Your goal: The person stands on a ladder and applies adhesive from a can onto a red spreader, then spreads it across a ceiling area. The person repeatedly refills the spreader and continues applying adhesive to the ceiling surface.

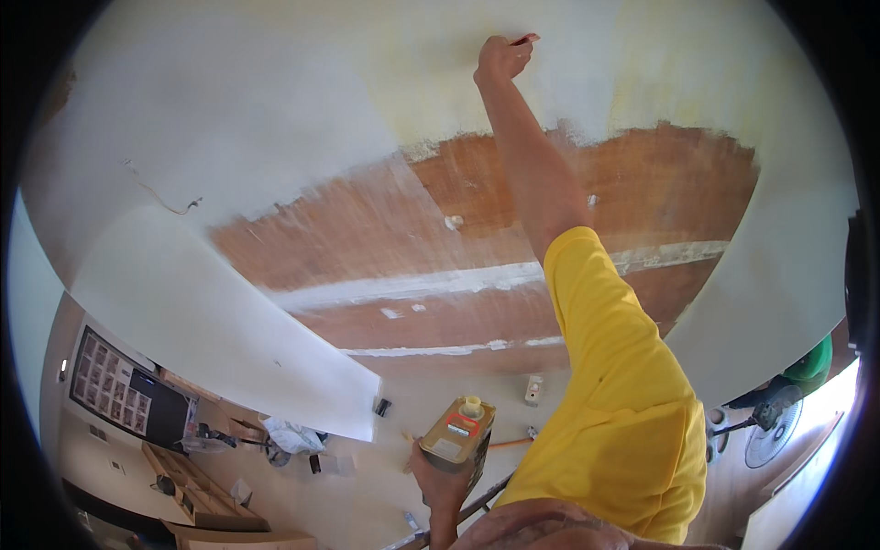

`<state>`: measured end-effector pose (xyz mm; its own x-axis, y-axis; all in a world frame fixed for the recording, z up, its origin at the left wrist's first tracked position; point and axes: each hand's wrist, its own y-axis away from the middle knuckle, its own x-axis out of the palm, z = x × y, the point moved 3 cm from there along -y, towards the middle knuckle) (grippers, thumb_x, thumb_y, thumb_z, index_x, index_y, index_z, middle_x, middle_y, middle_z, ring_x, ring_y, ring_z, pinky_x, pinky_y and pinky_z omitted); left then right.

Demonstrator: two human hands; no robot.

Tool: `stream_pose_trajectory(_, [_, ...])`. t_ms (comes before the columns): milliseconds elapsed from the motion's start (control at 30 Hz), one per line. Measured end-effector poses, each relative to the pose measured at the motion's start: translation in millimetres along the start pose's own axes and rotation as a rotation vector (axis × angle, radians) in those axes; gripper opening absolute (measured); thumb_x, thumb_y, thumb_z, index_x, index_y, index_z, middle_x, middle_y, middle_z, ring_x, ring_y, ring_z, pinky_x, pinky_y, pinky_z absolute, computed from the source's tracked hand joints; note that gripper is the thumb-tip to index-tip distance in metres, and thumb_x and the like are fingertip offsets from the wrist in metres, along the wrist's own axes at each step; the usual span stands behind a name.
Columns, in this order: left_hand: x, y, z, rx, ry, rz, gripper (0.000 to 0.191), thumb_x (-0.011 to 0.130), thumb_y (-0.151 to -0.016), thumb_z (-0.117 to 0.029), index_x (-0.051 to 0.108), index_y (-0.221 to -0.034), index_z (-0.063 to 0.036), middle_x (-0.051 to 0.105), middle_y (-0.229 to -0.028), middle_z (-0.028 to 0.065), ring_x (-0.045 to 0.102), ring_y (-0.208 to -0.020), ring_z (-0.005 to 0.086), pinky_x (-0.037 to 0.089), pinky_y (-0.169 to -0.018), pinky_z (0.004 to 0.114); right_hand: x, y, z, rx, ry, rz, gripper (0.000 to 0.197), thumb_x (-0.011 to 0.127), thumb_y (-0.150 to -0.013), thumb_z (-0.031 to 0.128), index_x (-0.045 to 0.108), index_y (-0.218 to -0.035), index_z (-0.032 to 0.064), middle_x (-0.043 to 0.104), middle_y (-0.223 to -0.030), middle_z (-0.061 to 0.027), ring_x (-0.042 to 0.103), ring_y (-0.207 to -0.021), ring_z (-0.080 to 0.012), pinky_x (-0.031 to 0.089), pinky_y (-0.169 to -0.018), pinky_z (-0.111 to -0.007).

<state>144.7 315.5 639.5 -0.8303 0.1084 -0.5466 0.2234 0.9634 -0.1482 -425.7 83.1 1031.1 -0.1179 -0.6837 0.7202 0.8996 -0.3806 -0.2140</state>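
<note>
My right hand (503, 58) is raised at arm's length against the upper wall. Its fingers close on a thin reddish flat tool (526, 39), mostly hidden by the hand. Around it the wood-panel wall has a white, partly yellowish coating (440, 82) with a ragged lower edge. Below that lies bare reddish-brown wood (660, 179), crossed by white filler strips (440, 280) and a few white patches. Lower down, my left hand (443, 481) grips a rectangular metal can (457, 440) by its side. The can has a pale yellow spout on top and bears labels.
White side walls (275, 344) flank the wood, and a loose wire (161, 196) sticks out at left. A dark rail (485, 498) runs below the can. On the floor are a white socket box (533, 389) and a pedestal fan (775, 427). Wooden shelving (196, 491) stands at lower left.
</note>
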Motion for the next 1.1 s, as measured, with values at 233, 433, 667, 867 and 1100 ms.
stream_pose_trajectory(233, [-9.3, 1.5, -17.3, 0.039, 0.044, 0.064, 0.078, 0.09, -0.06, -0.015, 0.053, -0.127, -0.0015, 0.062, -0.118, 0.0229, 0.061, -0.111, 0.0405, 0.05, -0.097, 0.048, 39.2, 22.4, 57.0, 0.356, -0.549, 0.168, 0.048, 0.043, -0.097, -0.003, 0.047, -0.145, -0.0012, 0.055, -0.144, -0.0162, 0.061, -0.121, -0.0297, 0.049, -0.103, -0.041])
stream_pose_trajectory(433, [-16.7, 4.0, -36.6, 0.029, 0.02, 0.087, 0.072, 0.09, -0.059, -0.013, 0.054, -0.121, -0.0023, 0.064, -0.114, 0.0228, 0.062, -0.108, 0.0422, 0.051, -0.095, 0.049, 29.9, 44.1, 116.0, 0.37, -0.849, 0.271, 0.054, 0.043, -0.091, -0.009, 0.05, -0.143, 0.005, 0.057, -0.136, -0.0096, 0.058, -0.122, -0.0227, 0.049, -0.102, -0.037])
stream_pose_trajectory(667, [-20.8, 7.1, -40.8, 0.132, -0.137, 0.001, 0.069, 0.09, -0.059, -0.013, 0.057, -0.118, -0.0028, 0.066, -0.111, 0.0223, 0.064, -0.108, 0.0444, 0.052, -0.093, 0.054, 47.3, 53.3, 189.3, 0.24, -1.03, 0.325, 0.046, 0.044, -0.087, -0.012, 0.054, -0.13, 0.0013, 0.061, -0.112, -0.0067, 0.06, -0.101, -0.0196, 0.051, -0.091, -0.034])
stream_pose_trajectory(867, [-25.5, 8.7, -39.9, 0.135, -0.055, 0.112, 0.073, 0.09, -0.061, -0.013, 0.054, -0.123, -0.0032, 0.063, -0.12, 0.0237, 0.06, -0.116, 0.0467, 0.051, -0.098, 0.055, 35.7, 93.7, 259.4, 0.171, -1.187, 0.405, 0.045, 0.045, -0.087, -0.011, 0.053, -0.129, 0.0033, 0.056, -0.106, -0.0004, 0.053, -0.09, -0.0118, 0.048, -0.083, -0.027])
stream_pose_trajectory(1100, [-18.0, 7.6, -20.1, 0.134, -0.1, 0.101, 0.084, 0.091, -0.063, -0.014, 0.049, -0.135, -0.0042, 0.059, -0.127, 0.0231, 0.056, -0.122, 0.0465, 0.048, -0.104, 0.056, 3.2, 145.5, 325.7, 0.161, -1.24, 0.463, 0.046, 0.048, -0.091, -0.009, 0.053, -0.135, 0.0018, 0.058, -0.117, -0.005, 0.056, -0.1, -0.0143, 0.048, -0.092, -0.029])
